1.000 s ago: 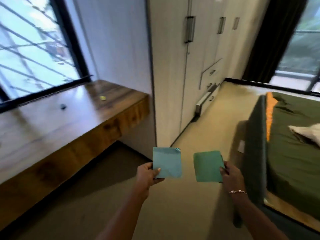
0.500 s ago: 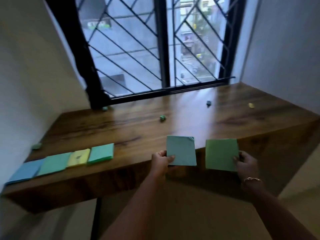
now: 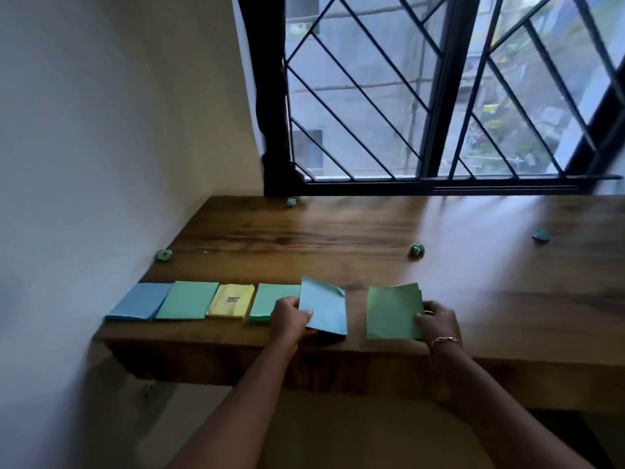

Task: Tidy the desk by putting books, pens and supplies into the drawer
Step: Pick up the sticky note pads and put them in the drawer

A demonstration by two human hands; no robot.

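Observation:
My left hand [image 3: 290, 316] grips a light blue paper pad [image 3: 325, 306] by its left edge, held over the front of the wooden desk [image 3: 338, 238]. My right hand [image 3: 436, 323] grips a green paper pad [image 3: 392, 311] by its right edge, a little to the right of the blue one. Both pads hover close above the desk's front edge. To the left lies a row of pads flat on the desk: blue [image 3: 140, 301], teal [image 3: 187, 299], yellow [image 3: 231, 300] and green [image 3: 274, 299]. No drawer is in view.
Small crumpled green and teal paper balls lie scattered on the desk: one by the left wall [image 3: 163, 254], one at the window sill [image 3: 291, 202], one mid-desk [image 3: 417, 249], one at the right [image 3: 541, 235]. A barred window [image 3: 439, 89] stands behind the desk, a white wall at left.
The view has swung from the wardrobe and bed round to the desk's left end. Both hands have carried their pads forward, now over the desk beside the row of pads.

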